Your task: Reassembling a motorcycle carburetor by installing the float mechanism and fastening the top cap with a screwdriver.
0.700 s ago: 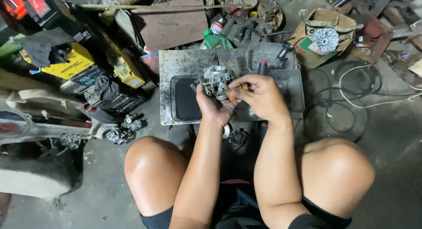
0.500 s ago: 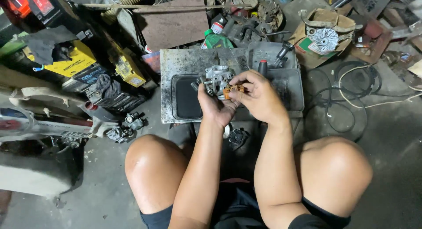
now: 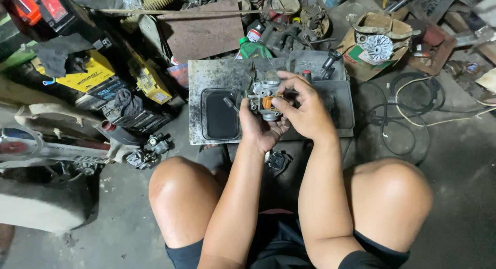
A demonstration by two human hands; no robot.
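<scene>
Carburettor (image 3: 266, 99): left hand (image 3: 261, 127) cradling it, fingers clamped; right hand (image 3: 305, 111) pinching orange part (image 3: 267, 101), seemingly fitting it; steady alignment needed next.

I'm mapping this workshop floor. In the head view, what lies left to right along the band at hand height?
Yellow box → black tray recess → left hand → small metal engine part → right hand → coiled black cable.
</scene>
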